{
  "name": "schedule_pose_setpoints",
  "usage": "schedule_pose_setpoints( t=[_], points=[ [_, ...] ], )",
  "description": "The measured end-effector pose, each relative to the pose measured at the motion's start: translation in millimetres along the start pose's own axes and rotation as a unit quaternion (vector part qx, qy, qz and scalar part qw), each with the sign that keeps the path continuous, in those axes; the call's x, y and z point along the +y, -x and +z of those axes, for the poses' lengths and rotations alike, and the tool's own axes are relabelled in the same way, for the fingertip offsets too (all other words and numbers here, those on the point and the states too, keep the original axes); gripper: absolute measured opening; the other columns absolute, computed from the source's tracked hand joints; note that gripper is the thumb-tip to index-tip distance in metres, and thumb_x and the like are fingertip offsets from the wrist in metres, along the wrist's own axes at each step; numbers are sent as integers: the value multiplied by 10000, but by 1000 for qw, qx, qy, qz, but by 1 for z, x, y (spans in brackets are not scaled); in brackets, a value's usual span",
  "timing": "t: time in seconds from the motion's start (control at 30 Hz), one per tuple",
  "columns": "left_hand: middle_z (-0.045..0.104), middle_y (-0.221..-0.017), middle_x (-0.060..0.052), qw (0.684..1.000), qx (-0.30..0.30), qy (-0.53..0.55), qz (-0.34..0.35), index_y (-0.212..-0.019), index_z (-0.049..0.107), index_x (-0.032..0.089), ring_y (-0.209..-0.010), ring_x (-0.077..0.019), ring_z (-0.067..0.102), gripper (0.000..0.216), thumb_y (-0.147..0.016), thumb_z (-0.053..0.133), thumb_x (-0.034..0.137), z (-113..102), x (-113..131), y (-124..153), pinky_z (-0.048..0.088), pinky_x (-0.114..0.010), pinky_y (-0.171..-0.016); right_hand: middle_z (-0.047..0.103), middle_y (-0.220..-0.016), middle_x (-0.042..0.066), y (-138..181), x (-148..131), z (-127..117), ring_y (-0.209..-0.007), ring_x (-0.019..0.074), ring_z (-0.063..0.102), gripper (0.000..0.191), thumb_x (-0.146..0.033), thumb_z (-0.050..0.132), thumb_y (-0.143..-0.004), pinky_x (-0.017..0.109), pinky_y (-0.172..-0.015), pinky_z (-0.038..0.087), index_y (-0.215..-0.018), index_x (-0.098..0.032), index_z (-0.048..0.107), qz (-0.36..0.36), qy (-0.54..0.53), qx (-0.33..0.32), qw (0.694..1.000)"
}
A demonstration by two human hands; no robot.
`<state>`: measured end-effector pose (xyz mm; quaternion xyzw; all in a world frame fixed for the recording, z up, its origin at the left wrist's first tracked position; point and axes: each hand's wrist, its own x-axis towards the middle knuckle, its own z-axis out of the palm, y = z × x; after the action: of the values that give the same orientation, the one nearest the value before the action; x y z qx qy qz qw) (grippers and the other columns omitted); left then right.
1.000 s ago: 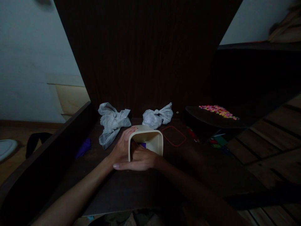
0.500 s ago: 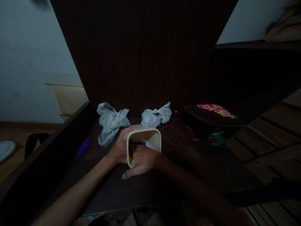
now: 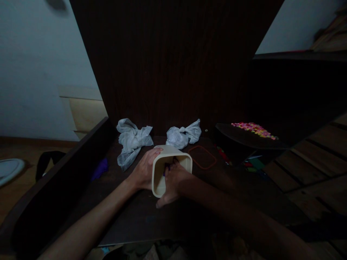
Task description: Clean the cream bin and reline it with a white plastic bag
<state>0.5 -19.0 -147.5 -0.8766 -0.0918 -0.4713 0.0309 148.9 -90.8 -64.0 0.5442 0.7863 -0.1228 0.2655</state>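
Observation:
A cream plastic container (image 3: 189,162) with a rounded square mouth lies tilted toward me above the dark tabletop. My left hand (image 3: 148,166) grips its left side, with the fingers over the top. My right hand (image 3: 175,182) reaches into the mouth; its fingers look stretched out and its thumb stays outside, below the rim. Beside those fingers, inside, shows a bit of something purple (image 3: 167,168), mostly hidden; whether the fingers press on it I cannot tell. An orange-brown ring shaped like a rounded square (image 3: 203,167) lies to the right of the container.
Two knotted whitish plastic bags (image 3: 134,141) (image 3: 177,138) rest against the dark back panel. A crumpled purple piece (image 3: 99,169) lies at left by the raised side board (image 3: 81,151). Small pink and yellow bits (image 3: 255,129) cover part of a corner shelf (image 3: 235,135) at right.
The right hand has shifted rightward inside the container and its fingers now show against the inner wall. The purple bit now appears left of them. The whole view has slid slightly.

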Motion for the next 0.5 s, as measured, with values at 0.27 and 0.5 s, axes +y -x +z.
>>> schedule_pose_setpoints(
  t=[0.27, 0.5],
  points=[
    [526, -1381, -247, 1000, -20, 5, -6, -1569, 137, 190, -1341, -431, 518, 1115, -732, 778, 551, -1, -1, -1, 506, -643, -1033, 341, -1570, 330, -1, 9, 6, -1513, 474, 204, 1407, -873, 691, -547, 520, -1264, 91, -1519, 82, 344, -22, -18, 63, 998],
    [514, -1442, -230, 999, -17, 34, -18, -1569, 161, 215, -1373, -436, 491, 1131, -690, 816, 492, -2, -4, 2, 475, -658, -1067, 340, -1554, 365, -9, 9, 9, -1485, 473, 286, 1372, -831, 703, -597, 502, -1248, 159, -1512, 116, 318, -42, -23, 43, 998]
  ],
)
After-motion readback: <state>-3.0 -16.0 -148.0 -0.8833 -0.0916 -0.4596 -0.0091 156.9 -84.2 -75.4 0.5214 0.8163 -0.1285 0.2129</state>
